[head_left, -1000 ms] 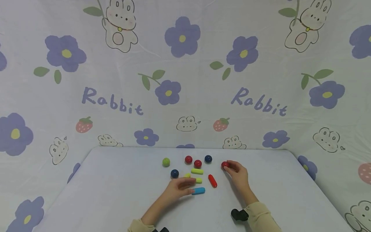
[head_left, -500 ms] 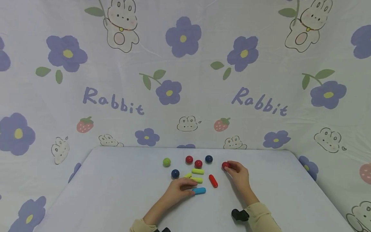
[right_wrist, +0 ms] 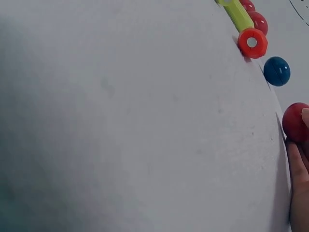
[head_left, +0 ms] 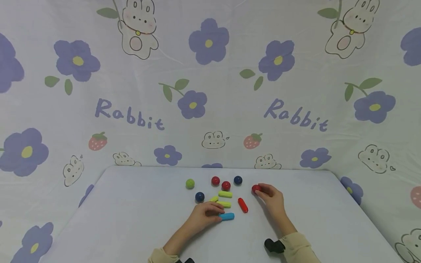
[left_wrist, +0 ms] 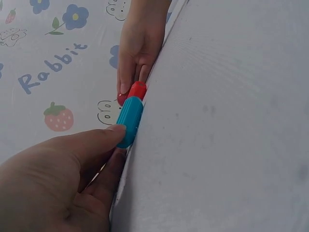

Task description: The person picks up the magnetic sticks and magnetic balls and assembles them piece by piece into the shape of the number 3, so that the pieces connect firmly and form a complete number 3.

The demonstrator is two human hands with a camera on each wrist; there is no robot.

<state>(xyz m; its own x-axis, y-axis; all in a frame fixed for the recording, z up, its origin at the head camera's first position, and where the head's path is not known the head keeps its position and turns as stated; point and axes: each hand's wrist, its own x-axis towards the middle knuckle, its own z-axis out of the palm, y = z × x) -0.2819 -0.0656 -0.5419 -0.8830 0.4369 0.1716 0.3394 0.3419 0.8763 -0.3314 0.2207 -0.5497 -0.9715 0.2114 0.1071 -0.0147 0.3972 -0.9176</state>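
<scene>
Blue stick (head_left: 227, 216) is pinched by left hand (head_left: 204, 216), red ball (head_left: 254, 189) by right hand (head_left: 272, 197) (likely light, stiff, best gripped mid-body)

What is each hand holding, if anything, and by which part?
The left hand pinches the blue stick by its left end; the right hand pinches a red ball by its right side.

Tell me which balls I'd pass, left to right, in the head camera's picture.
Green ball, first dark blue ball, first red ball, second red ball, second dark blue ball, third red ball, which the right hand pinches.
</scene>
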